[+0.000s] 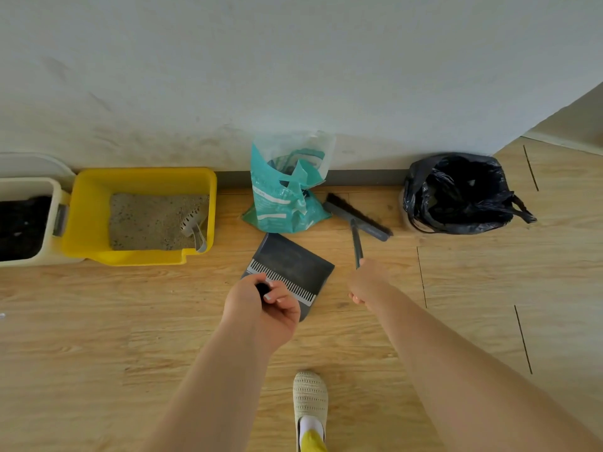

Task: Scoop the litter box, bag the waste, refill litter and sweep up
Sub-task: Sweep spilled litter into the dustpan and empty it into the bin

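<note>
A yellow litter box (94,197) filled with grey litter stands against the wall at the left, with a grey scoop (195,226) lying in its right corner. A teal litter bag (287,190) leans on the wall at the centre. My left hand (261,305) grips the black handle of a dark grey dustpan (290,265), which rests on the wooden floor in front of the bag. My right hand (367,282) holds the handle of a grey brush (357,216), whose bristle head lies on the floor between the bag and a bin lined with a black bag (456,190).
A cream container (32,187) with dark contents stands left of the litter box. The white wall and a grey skirting board (365,177) run behind everything. My foot in a knitted slipper (310,399) is on the floor below my hands.
</note>
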